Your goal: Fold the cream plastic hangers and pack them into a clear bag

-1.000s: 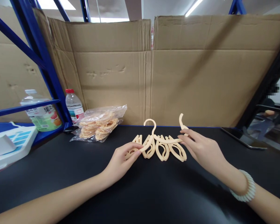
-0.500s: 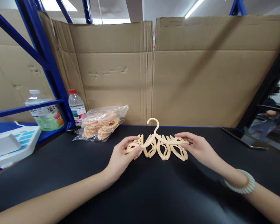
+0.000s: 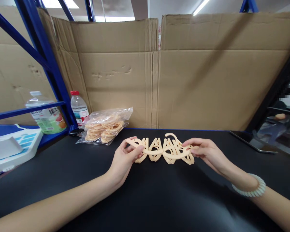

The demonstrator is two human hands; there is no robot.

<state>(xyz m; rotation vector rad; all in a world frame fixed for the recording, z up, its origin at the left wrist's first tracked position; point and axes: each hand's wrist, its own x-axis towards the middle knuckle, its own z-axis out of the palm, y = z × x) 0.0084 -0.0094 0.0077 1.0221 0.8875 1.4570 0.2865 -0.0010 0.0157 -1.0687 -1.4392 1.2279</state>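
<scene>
1. The left hand (image 3: pixel 124 161) pinches the left end of a cream plastic folding hanger (image 3: pixel 160 149), thumb on top and fingers curled beneath, closed on that end.
2. The right hand (image 3: pixel 204 151) grips the hanger's right end in the same way, its fingertips closed over the arm; a pale beaded bracelet (image 3: pixel 250 188) sits on that wrist.
3. The hanger stretches between the two hands, near the middle of the black surface (image 3: pixel 145 199). It seems to be lifted slightly off it, though the angle makes that hard to judge.
4. A row of looped clips hangs along the hanger's arms, and its hook (image 3: pixel 171 136) lies folded down over the right half.
5. A clear plastic bag (image 3: pixel 106 125) of similar cream pieces rests on the surface to the left, near the cardboard wall (image 3: pixel 183 74) at the back.
6. Just left of the bag stands a small bottle with a red cap (image 3: pixel 79 108), beside a blue rack post (image 3: pixel 48 64).
7. A larger bottle with a fruit label (image 3: pixel 47 112) stands on the rack's shelf, further left.
8. A white and blue tray-like object (image 3: pixel 12 149) lies at the far left edge.
</scene>
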